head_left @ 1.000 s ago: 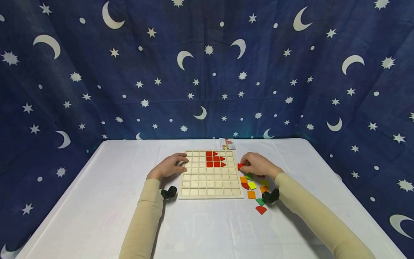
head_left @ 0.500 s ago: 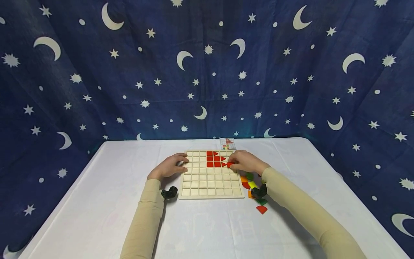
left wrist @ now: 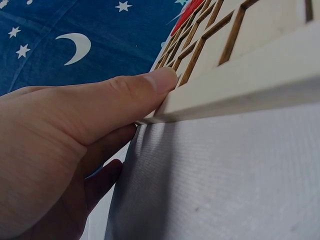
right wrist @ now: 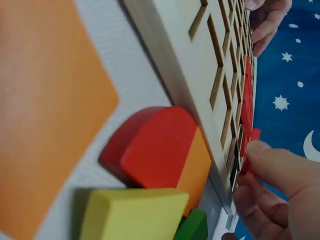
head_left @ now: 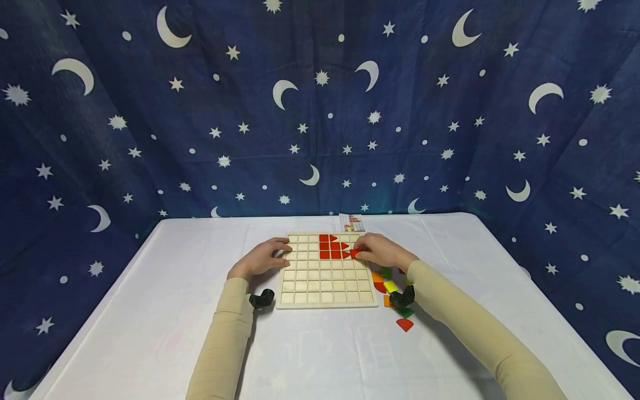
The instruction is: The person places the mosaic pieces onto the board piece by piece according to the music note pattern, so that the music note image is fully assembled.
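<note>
While my left hand is bracing the left edge of the wooden board, low centre in the head frame, my right hand is working at the board's upper right.

Grip, right: I am pinching a red piece between thumb and fingertips, the gap closed down to the piece itself. Grip, left: I am pinching nothing; the fingers are lying loosely curved and the thumb is resting on the board's rim.

Change: compared with one second ago, the red piece is no longer lying off the board's right edge; I am now holding it over the grid, just beside the tip of the lowest pointed tile. Over the last half second it is barely shifting. My left hand is staying put.

Meaning, as I am judging it: carrying is giving way to placing. Whether the piece is sitting flat in its cell, I cannot tell; my fingers are covering part of it.

Other loose pieces, including a yellow one and a red quarter-round, are lying lower right of centre.
</note>
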A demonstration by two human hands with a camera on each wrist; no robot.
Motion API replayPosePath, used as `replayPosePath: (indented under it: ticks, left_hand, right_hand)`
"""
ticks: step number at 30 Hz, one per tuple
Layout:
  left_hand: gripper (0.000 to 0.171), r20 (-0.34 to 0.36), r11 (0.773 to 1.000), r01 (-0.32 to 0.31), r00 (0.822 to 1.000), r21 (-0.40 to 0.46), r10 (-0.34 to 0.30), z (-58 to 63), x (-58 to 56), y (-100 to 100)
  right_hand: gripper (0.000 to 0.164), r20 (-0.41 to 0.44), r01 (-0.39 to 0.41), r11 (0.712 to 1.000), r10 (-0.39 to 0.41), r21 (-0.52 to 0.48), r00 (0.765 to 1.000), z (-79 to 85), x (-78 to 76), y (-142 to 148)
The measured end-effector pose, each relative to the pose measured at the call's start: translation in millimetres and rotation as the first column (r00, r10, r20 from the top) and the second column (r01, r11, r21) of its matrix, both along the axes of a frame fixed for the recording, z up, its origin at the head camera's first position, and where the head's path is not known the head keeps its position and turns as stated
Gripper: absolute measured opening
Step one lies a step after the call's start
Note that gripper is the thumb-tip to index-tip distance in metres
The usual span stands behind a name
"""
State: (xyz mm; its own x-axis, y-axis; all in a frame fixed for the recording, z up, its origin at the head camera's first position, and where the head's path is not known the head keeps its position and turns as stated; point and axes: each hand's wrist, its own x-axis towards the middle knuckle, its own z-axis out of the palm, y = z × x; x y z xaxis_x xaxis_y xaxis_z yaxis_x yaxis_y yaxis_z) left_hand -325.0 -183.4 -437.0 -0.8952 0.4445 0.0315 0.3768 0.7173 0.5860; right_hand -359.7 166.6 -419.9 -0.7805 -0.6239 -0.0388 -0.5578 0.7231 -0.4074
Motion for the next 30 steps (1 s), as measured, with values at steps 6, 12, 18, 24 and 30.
replayPosePath:
  ticks: [6,12,18,24,30]
  left_hand:
    - [0.043,-0.010,1.000,0.008,1.000,-0.007,-0.008,0.4,0.1,-0.1]
    - [0.043,-0.018,1.000,0.013,1.000,-0.009,-0.013,0.3,-0.3,-1.0]
    - [0.043,-0.029,1.000,0.018,0.999,-0.009,-0.019,0.1,0.1,-1.2]
    - [0.043,-0.027,1.000,0.013,1.000,-0.009,-0.013,-0.6,0.1,-1.9]
    - [0.043,-0.021,1.000,0.017,1.000,-0.004,-0.017,-0.7,-0.5,-0.4]
  right_hand:
    - [0.024,0.058,0.025,0.999,-0.022,-0.039,0.998,0.9,-0.1,-4.1]
    - [0.023,-0.017,-0.008,1.000,0.008,0.024,1.000,3.9,0.3,-10.7]
    - [0.021,-0.045,-0.018,0.998,0.021,0.062,0.999,5.3,0.2,-14.5]
    - [0.021,-0.090,-0.071,0.995,0.077,0.063,0.993,4.1,-0.6,-20.0]
    - [0.019,-0.123,-0.050,0.992,0.064,0.114,0.990,5.5,1.9,-22.3]
